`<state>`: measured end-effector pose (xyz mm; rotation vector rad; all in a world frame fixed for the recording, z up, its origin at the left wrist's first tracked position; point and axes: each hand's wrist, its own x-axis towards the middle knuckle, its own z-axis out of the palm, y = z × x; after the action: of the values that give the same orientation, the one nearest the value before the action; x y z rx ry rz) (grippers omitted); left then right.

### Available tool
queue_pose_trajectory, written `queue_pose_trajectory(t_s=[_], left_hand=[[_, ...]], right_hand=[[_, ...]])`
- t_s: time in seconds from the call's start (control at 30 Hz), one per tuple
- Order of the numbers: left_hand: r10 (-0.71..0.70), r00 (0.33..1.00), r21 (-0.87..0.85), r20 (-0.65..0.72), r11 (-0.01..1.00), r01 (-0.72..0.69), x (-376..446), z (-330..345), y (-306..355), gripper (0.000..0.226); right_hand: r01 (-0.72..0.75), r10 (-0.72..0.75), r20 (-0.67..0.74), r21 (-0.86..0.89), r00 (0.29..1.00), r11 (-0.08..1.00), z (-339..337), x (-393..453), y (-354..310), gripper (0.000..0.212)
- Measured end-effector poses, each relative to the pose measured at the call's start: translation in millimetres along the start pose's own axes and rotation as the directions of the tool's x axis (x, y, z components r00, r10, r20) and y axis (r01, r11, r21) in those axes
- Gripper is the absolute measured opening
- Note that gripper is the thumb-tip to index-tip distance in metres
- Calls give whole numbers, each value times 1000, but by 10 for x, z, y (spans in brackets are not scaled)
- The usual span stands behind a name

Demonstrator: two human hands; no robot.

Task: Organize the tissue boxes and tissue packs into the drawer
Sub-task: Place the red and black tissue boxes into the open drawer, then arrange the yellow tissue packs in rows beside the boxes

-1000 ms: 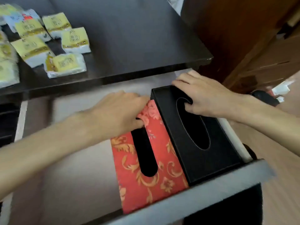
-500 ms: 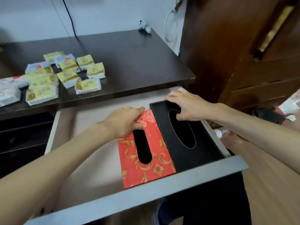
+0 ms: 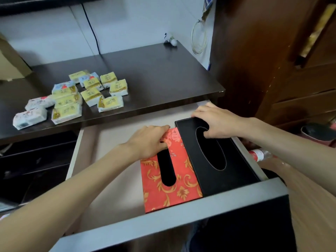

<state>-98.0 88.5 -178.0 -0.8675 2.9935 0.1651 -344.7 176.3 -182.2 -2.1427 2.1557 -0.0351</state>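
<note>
Both boxes sit best pushed flush right: left hand point(image 3: 148, 140) hooks the red box point(image 3: 169, 171) slot, right hand point(image 3: 217, 122) the black box point(image 3: 221, 157), leaving drawer point(image 3: 116, 148) room.

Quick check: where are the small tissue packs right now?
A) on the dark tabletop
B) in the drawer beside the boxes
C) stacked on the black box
A: the tissue packs lie clustered on the dark tabletop; only two boxes sit in the drawer.
</note>
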Motion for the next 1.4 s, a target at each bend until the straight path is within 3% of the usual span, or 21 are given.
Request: queue_pose_trajectory(t_s=[0.13,0.23,0.37,0.47,0.63,0.8,0.87,0.97,1.07,1.13,1.23,1.4], left_hand=[[-6,992,-164,125,986,26,-39,-95,-22,44],[30,991,-262,132,965,6,-163,-236,-153,38],[-86,996,-299,30,950,91,-443,-494,-535,46],[-211,967,-377,-141,915,144,-598,-713,-895,32],[-392,842,-429,-372,876,218,-759,-920,-1516,19],[-552,623,-300,-554,831,469,-970,-769,-2040,23],[-583,579,-310,-570,805,505,-1067,-644,-2171,26],[-579,631,-271,-517,810,521,-1126,-512,-2253,36],[-511,720,-145,-469,849,508,-1127,-481,-2192,42],[-474,733,-116,-488,868,484,-1148,-469,-2176,40],[-460,721,-172,-518,882,439,-1222,-441,-2199,34],[-493,691,-250,-529,869,428,-1237,-437,-2200,30]], right_hand=[[28,-27,92,-12,995,1000,-220,83,-54,51],[35,-45,60,151,997,988,-488,199,-193,41],[103,-65,-120,347,991,932,-675,476,-564,23],[154,-64,-216,435,974,887,-716,777,-896,19],[250,-63,-339,543,939,801,-724,1393,-1412,15],[292,-98,-334,601,937,744,-709,1966,-1884,20],[315,-127,-342,579,931,752,-701,2160,-2096,19],[348,-225,-301,460,927,817,-697,2398,-2395,24],[399,-371,-190,139,909,907,-669,2555,-2572,35],[434,-428,-161,2,889,901,-632,2600,-2590,36],[441,-439,-189,-31,878,897,-562,2603,-2496,36],[311,-295,-184,63,937,948,-562,2613,-2220,51]])
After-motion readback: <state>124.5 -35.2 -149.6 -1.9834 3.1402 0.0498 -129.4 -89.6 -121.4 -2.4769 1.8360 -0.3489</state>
